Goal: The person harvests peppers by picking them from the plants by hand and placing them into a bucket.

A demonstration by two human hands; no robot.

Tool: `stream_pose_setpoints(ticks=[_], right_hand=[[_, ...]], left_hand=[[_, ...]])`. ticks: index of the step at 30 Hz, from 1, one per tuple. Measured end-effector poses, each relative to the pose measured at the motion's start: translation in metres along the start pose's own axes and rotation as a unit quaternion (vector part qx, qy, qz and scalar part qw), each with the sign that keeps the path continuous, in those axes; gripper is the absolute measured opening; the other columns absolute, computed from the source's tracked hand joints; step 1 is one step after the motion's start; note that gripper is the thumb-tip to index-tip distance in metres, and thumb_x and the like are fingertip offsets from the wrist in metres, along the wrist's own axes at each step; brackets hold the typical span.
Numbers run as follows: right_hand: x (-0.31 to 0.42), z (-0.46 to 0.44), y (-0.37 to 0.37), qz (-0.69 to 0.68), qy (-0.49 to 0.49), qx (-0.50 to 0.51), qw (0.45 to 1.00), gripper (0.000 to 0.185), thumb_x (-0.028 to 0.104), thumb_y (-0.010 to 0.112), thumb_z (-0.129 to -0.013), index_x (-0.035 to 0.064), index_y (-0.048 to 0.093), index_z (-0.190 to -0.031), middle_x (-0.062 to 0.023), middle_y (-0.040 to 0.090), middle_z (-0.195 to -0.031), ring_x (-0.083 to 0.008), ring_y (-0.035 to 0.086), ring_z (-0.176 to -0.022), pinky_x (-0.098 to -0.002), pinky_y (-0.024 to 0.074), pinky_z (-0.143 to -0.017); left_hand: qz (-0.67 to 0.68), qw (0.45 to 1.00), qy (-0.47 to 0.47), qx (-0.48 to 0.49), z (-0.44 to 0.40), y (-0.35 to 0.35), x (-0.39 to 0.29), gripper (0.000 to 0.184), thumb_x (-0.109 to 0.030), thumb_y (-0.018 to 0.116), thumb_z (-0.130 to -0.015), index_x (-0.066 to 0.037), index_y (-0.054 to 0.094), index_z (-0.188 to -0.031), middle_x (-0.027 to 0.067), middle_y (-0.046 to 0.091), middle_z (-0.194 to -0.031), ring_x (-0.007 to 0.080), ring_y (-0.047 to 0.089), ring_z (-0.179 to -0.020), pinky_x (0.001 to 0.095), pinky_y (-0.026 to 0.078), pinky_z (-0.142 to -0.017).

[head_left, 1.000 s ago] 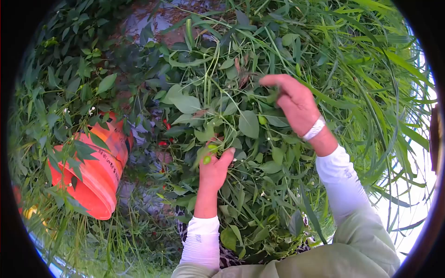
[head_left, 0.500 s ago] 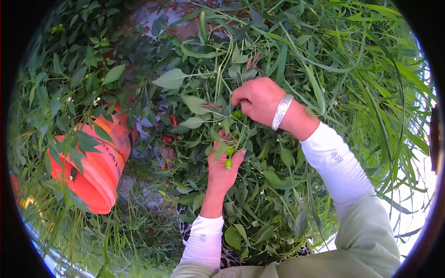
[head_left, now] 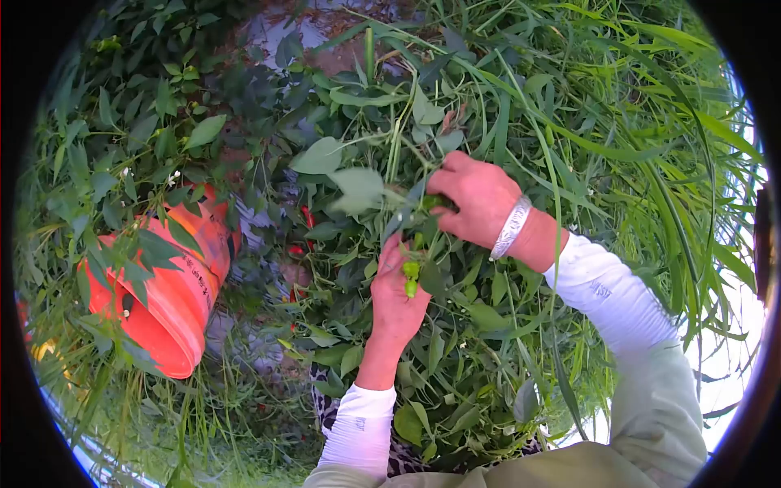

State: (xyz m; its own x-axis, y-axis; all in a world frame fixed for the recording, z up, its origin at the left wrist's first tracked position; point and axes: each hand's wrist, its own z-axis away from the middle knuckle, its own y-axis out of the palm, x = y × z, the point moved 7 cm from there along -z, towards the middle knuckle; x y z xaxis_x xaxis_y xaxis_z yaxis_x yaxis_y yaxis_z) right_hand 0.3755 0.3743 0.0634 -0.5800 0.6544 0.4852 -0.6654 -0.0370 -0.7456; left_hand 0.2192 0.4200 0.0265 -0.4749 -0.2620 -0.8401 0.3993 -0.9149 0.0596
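My left hand (head_left: 396, 289) is in the pepper plant, its fingers curled and partly hidden by leaves. Small bright-green peppers (head_left: 412, 278) lie against it, between the thumb side and the fingers. Up and to the right, my right hand (head_left: 480, 199) has its thumb and fingers closed on a darker green pepper (head_left: 434, 202), partly covered by the fingertips. A leafy stem with a broad leaf (head_left: 358, 187), blurred by motion, stretches left from between the hands.
An orange-red bucket (head_left: 175, 309) lies tilted at the left, its mouth facing down-left, with leaves across it. Red peppers (head_left: 307, 216) hang left of the hands. Long grass (head_left: 634, 122) fills the right side, and pale ground sheeting (head_left: 281, 37) shows at the top.
My right hand has shifted slightly right and down, still closed. The peppers at my left hand have moved a little right, and the leafy stem has swung right.
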Motion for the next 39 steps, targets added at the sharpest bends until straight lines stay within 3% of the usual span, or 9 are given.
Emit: stream_pose_setpoints(ticks=[7,13,15,21,25,31,35,37,39], right_hand=[[-0.021,0.017,0.001,-0.130,0.129,-0.177,0.967,0.017,0.009,0.063,-0.066,0.0001,0.056,-0.079,-0.0145,0.053,-0.081,-0.0326,0.056,-0.066,-0.0387,0.0464,-0.060],[0.029,0.023,-0.007,-0.102,-0.063,-0.178,0.977,0.016,0.002,0.060,-0.068,0.0008,0.055,-0.083,-0.0126,0.054,-0.086,-0.0323,0.057,-0.070,-0.0363,0.0485,-0.062],[0.026,0.021,0.002,-0.103,-0.015,-0.114,0.988,0.019,-0.001,0.058,-0.069,0.0012,0.055,-0.088,-0.0134,0.055,-0.088,-0.0322,0.058,-0.073,-0.0359,0.0491,-0.062],[-0.003,0.069,-0.040,-0.365,0.214,-0.297,0.856,0.022,0.002,0.055,-0.078,-0.0001,0.058,-0.100,-0.0040,0.059,-0.085,-0.0076,0.054,-0.066,-0.0234,0.0437,-0.058],[0.035,0.071,0.001,-0.352,0.088,-0.096,0.927,0.012,0.004,0.054,-0.079,-0.0001,0.060,-0.089,-0.0130,0.059,-0.075,-0.0267,0.058,-0.067,-0.0336,0.0463,-0.062],[0.020,0.036,0.014,-0.248,0.152,-0.232,0.928,0.010,0.002,0.062,-0.070,-0.0015,0.056,-0.078,-0.0157,0.057,-0.073,-0.0314,0.056,-0.066,-0.0355,0.0451,-0.060],[0.004,0.041,0.042,-0.367,0.259,-0.283,0.847,0.017,0.005,0.066,-0.068,-0.0030,0.057,-0.080,-0.0085,0.057,-0.072,-0.0164,0.053,-0.064,-0.0298,0.0435,-0.059],[-0.013,0.054,0.076,-0.603,0.433,-0.302,0.598,0.018,0.004,0.066,-0.070,-0.0026,0.059,-0.085,-0.0060,0.061,-0.079,-0.0124,0.053,-0.065,-0.0269,0.0429,-0.058],[-0.005,0.047,0.074,-0.652,0.420,-0.305,0.553,0.019,0.004,0.065,-0.072,-0.0019,0.061,-0.089,-0.0048,0.063,-0.084,-0.0116,0.054,-0.067,-0.0255,0.0433,-0.059]], left_hand=[[-0.071,0.996,-0.019,0.055,0.001,0.004,-0.003,0.032,-0.005,0.067,-0.070,0.000,0.062,-0.101,0.0139,0.056,-0.116,0.0316,0.043,-0.119,0.0384,0.029,-0.102],[0.068,0.991,-0.114,-0.003,0.008,-0.001,0.025,0.039,-0.006,0.066,-0.073,0.003,0.057,-0.109,0.0190,0.052,-0.121,0.0321,0.040,-0.122,0.0366,0.029,-0.103],[0.040,0.995,-0.092,0.022,0.006,0.001,0.026,0.043,-0.005,0.065,-0.074,0.004,0.053,-0.114,0.0165,0.050,-0.125,0.0255,0.043,-0.120,0.0344,0.032,-0.101],[0.276,0.932,-0.235,-0.017,0.006,-0.011,0.023,0.039,-0.003,0.057,-0.082,0.000,0.051,-0.121,0.0058,0.056,-0.118,0.0116,0.051,-0.106,0.0281,0.037,-0.095],[0.321,0.922,-0.216,-0.009,0.005,-0.013,0.028,0.038,-0.007,0.054,-0.085,-0.001,0.051,-0.123,0.0044,0.057,-0.116,0.0119,0.053,-0.104,0.0281,0.038,-0.094],[0.330,0.922,-0.197,0.034,0.002,-0.010,0.020,0.040,-0.007,0.055,-0.084,-0.001,0.051,-0.123,0.0046,0.057,-0.117,0.0127,0.052,-0.107,0.0280,0.036,-0.096],[0.307,0.929,-0.203,0.048,0.002,-0.007,0.013,0.045,-0.006,0.055,-0.084,-0.002,0.046,-0.128,0.0040,0.056,-0.119,0.0118,0.051,-0.108,0.0278,0.036,-0.096],[0.284,0.934,-0.212,0.049,0.003,-0.004,0.013,0.046,-0.007,0.055,-0.084,-0.002,0.045,-0.129,0.0039,0.055,-0.119,0.0112,0.050,-0.108,0.0276,0.035,-0.096],[0.222,0.957,-0.177,0.067,0.000,-0.006,0.011,0.044,-0.009,0.055,-0.085,-0.002,0.047,-0.128,0.0039,0.055,-0.119,0.0111,0.049,-0.108,0.0273,0.035,-0.096]])
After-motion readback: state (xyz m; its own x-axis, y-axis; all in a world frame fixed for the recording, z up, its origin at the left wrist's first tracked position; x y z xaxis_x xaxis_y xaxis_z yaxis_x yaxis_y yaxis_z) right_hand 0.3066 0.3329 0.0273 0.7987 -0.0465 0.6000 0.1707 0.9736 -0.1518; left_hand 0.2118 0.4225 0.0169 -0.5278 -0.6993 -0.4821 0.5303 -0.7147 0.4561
